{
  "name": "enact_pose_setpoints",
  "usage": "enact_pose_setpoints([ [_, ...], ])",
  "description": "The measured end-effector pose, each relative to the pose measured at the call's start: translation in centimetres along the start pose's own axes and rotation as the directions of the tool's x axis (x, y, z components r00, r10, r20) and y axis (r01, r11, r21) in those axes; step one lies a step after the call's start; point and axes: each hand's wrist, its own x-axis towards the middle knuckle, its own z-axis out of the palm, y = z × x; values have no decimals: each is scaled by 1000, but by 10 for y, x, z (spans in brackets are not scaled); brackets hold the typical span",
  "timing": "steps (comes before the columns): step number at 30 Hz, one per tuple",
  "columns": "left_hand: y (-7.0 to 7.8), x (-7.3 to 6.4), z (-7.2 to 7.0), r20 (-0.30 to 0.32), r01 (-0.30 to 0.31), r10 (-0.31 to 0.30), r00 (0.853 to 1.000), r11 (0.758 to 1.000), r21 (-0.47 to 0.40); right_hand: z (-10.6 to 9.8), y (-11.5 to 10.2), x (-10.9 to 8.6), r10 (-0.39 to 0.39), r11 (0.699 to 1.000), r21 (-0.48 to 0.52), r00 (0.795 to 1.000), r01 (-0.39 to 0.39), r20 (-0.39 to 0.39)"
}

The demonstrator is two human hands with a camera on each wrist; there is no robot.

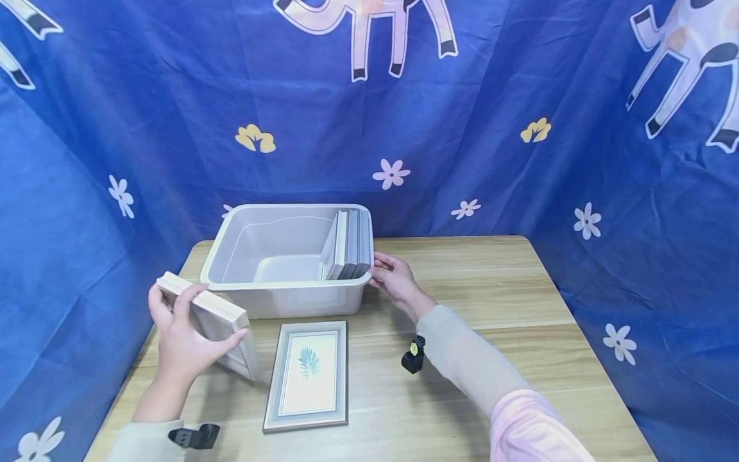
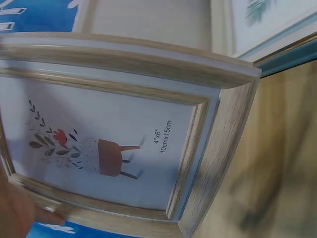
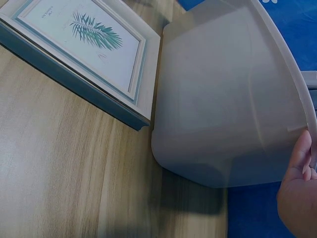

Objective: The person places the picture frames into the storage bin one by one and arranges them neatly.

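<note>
My left hand (image 1: 181,340) grips a pale wood-toned picture frame (image 1: 226,309) by its edges, tilted up off the table left of centre. Its picture, a potted plant with the printed size, shows in the left wrist view. A white plastic tub (image 1: 288,301) stands at the back, and my right hand (image 1: 398,282) holds its rim at the front right corner, with the thumb on the outer wall. Several picture frames (image 1: 346,247) stand on edge inside the tub at its right end. Another picture frame (image 1: 308,375), with a leaf print, lies face up before the tub.
The wooden table (image 1: 479,276) bears all these things. A blue patterned curtain (image 1: 323,141) hangs behind and along both sides, close to the table edges. The tub's back stands near the curtain.
</note>
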Motion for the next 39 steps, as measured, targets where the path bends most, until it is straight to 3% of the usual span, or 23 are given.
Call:
enact_pose_setpoints([
  [5,7,19,-8,-64,-96,95,993,995,-4,0,1,1,0,1000,-6,1000,0,-2],
  [21,42,87,-42,-93,-218,215,972,976,-17,1,3,5,0,1000,-20,1000,-1,-16],
  [28,59,112,-52,-109,-297,293,950,955,-26,2,3,4,4,1000,-26,1000,-5,-20],
  [34,65,133,-52,-151,-352,342,928,935,-48,1,3,4,-4,1000,-23,1000,3,-12],
  [39,75,145,-43,-198,-364,339,919,925,-105,0,4,5,-4,1000,-22,1000,4,-1],
])
